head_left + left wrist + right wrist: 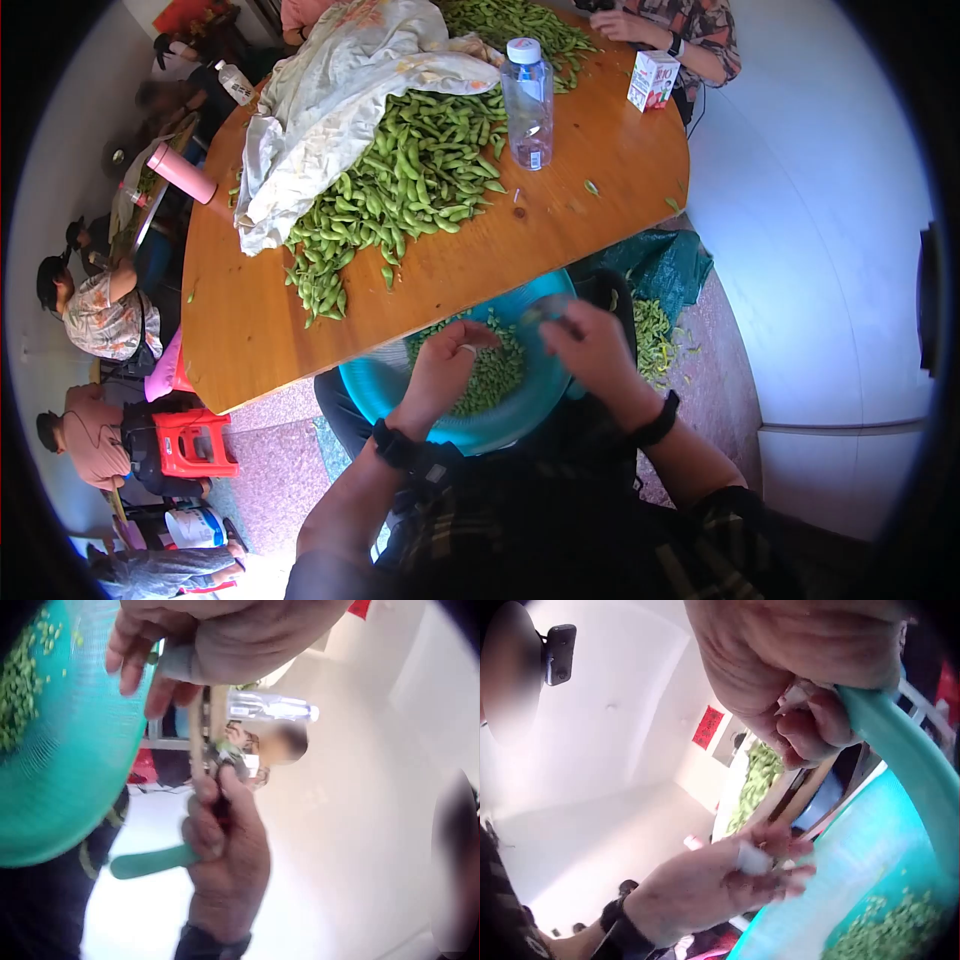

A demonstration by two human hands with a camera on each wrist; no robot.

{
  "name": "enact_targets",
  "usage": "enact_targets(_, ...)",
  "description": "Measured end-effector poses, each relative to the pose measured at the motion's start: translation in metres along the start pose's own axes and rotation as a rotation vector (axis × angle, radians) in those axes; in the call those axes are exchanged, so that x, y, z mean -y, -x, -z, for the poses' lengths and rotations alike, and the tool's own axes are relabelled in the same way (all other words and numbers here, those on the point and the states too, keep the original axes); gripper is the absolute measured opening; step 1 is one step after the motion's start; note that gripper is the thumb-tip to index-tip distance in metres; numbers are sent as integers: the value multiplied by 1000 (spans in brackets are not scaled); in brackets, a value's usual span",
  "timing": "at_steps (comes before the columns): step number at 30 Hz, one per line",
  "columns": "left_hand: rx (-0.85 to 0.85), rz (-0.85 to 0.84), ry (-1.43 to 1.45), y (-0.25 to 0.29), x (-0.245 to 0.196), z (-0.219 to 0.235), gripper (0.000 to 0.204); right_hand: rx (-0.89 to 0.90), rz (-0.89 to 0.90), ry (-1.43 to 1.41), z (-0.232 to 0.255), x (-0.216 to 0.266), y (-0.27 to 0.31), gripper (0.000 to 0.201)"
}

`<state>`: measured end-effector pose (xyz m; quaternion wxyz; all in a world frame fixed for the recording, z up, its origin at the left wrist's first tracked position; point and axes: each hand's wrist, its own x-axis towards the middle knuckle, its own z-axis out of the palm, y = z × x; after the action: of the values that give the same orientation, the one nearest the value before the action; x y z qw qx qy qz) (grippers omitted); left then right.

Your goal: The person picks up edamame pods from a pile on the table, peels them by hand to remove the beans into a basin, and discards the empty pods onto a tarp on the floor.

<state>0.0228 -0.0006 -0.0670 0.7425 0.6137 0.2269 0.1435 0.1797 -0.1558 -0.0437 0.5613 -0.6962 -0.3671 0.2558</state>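
My left hand, with a white wrap on one digit, hovers over a teal mesh basin. Its fingers are bent, and a small green bean shows between them. Shelled green beans lie in the basin. My right hand grips a tool with a teal handle, to the right of the left hand. The tool's metal end is blurred, with something green at its tip; the kind of tool is not clear.
A wooden table beyond the basin bears a heap of green soybean pods, a stained white cloth, a clear bottle and a small carton. Pods lie on the floor at right. Several people sit around.
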Motion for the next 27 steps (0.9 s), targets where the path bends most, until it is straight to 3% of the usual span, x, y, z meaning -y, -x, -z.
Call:
enact_targets(2, -47, -210, -813, -6, 31, 19, 29, -217, 29, 52, 32, -30, 0, 20)
enact_targets(3, -43, -207, -813, -10, 44, 27, 29, -289, -26, 159, 53, -39, 5, 18)
enact_targets(5, 99, -28, -1031, -18, 70, 39, 24, -383, -87, 338, 90, -58, 16, 14)
enact_targets(6, 109, -24, -1028, -25, 88, 42, 24, -406, -96, 407, 103, -67, 26, 14)
enact_targets(8, 274, -176, -1124, -38, 116, 45, 20, -380, -189, 466, 122, -86, 44, 15)
enact_targets(11, 428, -135, -1266, -55, 124, 27, 19, -324, -310, 554, 125, -96, 67, 16)
enact_targets(15, 486, -227, -1305, -66, 148, 27, 17, -325, -337, 401, 114, -108, 82, 17)
enact_targets(21, 509, -191, -1408, -66, 140, 28, 15, -161, -280, 313, 77, -65, 63, 18)
enact_targets(22, 457, -49, -1357, -63, 126, 24, 15, -164, -158, 285, 67, -63, 58, 18)
enact_targets(23, 404, 92, -1303, -59, 113, 20, 16, -163, -154, 284, 58, -55, 52, 18)
enact_targets(24, 399, 93, -1305, -54, 104, 17, 16, -74, -173, 191, 49, -45, 45, 18)
enact_targets(26, 141, 23, -978, -42, 87, 14, 15, 21, -182, 96, 31, -32, 32, 18)
enact_targets(27, 133, 20, -982, -37, 73, 12, 15, 111, -246, 40, 21, -27, 26, 17)
